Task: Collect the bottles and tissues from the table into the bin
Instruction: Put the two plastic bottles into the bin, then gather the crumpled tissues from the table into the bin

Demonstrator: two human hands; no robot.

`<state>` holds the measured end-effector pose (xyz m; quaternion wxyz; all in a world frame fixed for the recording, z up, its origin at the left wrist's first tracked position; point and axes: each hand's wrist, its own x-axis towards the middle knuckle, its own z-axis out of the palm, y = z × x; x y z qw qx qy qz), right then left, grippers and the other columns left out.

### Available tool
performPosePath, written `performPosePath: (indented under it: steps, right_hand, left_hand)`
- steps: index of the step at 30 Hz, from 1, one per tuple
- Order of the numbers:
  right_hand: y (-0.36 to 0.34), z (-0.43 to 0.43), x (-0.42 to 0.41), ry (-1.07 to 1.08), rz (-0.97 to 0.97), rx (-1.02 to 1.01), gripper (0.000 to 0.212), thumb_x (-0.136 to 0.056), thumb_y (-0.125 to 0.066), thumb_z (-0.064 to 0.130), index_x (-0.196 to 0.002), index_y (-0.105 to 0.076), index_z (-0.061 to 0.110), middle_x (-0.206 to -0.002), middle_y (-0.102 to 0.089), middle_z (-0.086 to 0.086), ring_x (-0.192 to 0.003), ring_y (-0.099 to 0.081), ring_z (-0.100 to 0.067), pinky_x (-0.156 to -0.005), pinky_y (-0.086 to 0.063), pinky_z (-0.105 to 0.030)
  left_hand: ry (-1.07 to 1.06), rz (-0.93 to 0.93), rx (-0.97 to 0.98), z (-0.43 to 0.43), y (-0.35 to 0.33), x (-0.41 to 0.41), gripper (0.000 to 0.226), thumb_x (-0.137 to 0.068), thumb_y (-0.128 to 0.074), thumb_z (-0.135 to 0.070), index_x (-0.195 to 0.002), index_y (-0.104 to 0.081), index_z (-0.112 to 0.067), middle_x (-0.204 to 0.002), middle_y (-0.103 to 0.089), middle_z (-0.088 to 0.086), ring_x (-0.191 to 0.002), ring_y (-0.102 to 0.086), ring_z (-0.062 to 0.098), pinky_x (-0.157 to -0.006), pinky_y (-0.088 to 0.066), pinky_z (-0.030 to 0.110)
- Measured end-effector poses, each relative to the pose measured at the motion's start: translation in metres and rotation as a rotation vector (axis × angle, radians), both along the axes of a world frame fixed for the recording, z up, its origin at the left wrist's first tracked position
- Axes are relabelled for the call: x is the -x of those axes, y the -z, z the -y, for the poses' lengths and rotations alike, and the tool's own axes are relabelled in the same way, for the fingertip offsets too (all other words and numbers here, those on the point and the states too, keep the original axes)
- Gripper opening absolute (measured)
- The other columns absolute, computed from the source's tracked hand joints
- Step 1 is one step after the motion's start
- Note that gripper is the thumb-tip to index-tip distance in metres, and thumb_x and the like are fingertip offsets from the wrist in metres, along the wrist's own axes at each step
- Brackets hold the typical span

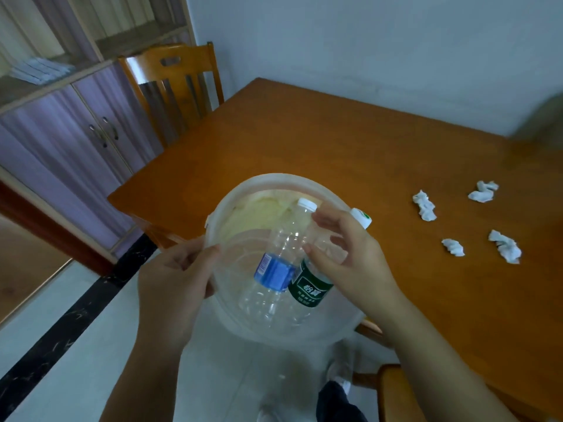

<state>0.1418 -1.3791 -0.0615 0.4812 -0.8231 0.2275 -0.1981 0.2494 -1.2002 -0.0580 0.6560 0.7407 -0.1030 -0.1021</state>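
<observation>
My left hand (173, 284) grips the near left rim of a translucent white bin (274, 185), held above the floor at the table's corner. Inside it lies a clear bottle with a blue label (275, 271), its white cap pointing away. Beside that sits a green-label bottle (309, 289), whose white cap (361, 217) sticks out past my right hand (350, 260). My right hand hovers over the bin with fingers spread, touching or just off the bottles. Several crumpled white tissues lie on the orange wooden table (304, 141), among them one at the middle (425, 205) and one at the near right (505, 246).
A wooden chair (173, 86) stands at the table's far left end. Another chair's seat (393, 388) shows under the table's near edge. A purple cabinet (61, 141) lines the left wall. A blurred dark object (542, 126) sits at the table's far right.
</observation>
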Motion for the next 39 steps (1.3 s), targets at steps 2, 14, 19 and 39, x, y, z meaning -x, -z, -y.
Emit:
performPosePath:
  steps: [2, 14, 19, 39]
  right_hand:
    - [-0.010, 0.014, 0.005, 0.053, 0.026, 0.070, 0.045, -0.074, -0.061, 0.036, -0.116, -0.047, 0.035, -0.115, -0.053, 0.020, -0.107, -0.048, 0.007, -0.081, -0.040, -0.006]
    - [0.020, 0.156, 0.039, 0.472, -0.080, 0.170, 0.050, -0.078, -0.068, 0.028, -0.123, -0.047, 0.020, -0.124, -0.056, 0.003, -0.111, -0.049, -0.007, -0.089, -0.042, -0.026]
    - [0.051, 0.229, 0.048, 0.520, -0.191, 0.136, 0.050, -0.079, -0.067, 0.025, -0.124, -0.047, 0.015, -0.124, -0.055, -0.003, -0.112, -0.050, -0.014, -0.086, -0.039, -0.024]
    - [0.173, 0.392, 0.019, 0.442, -0.587, -0.033, 0.065, -0.078, -0.066, 0.035, -0.133, -0.036, 0.013, -0.137, -0.040, -0.013, -0.123, -0.040, -0.030, -0.095, -0.040, -0.040]
  left_hand:
    - [0.009, 0.052, 0.032, 0.018, -0.010, -0.002, 0.033, -0.070, -0.069, -0.018, -0.063, -0.067, -0.050, -0.063, -0.068, -0.024, -0.060, -0.065, -0.003, -0.041, -0.049, 0.016]
    - [-0.004, 0.208, 0.081, 0.162, -0.014, -0.023, 0.007, -0.071, -0.067, -0.030, -0.073, -0.069, -0.037, -0.059, -0.066, -0.014, -0.052, -0.058, 0.002, -0.047, -0.050, 0.027]
    - [0.013, 0.266, 0.030, 0.234, -0.008, -0.027, 0.031, -0.074, -0.069, -0.036, -0.102, -0.068, -0.023, -0.077, -0.071, -0.010, -0.066, -0.066, 0.002, -0.051, -0.052, 0.022]
    - [-0.049, 0.362, 0.022, 0.363, 0.012, -0.038, 0.025, -0.077, -0.069, -0.027, -0.100, -0.065, -0.035, -0.075, -0.068, -0.027, -0.067, -0.066, -0.002, -0.051, -0.052, 0.014]
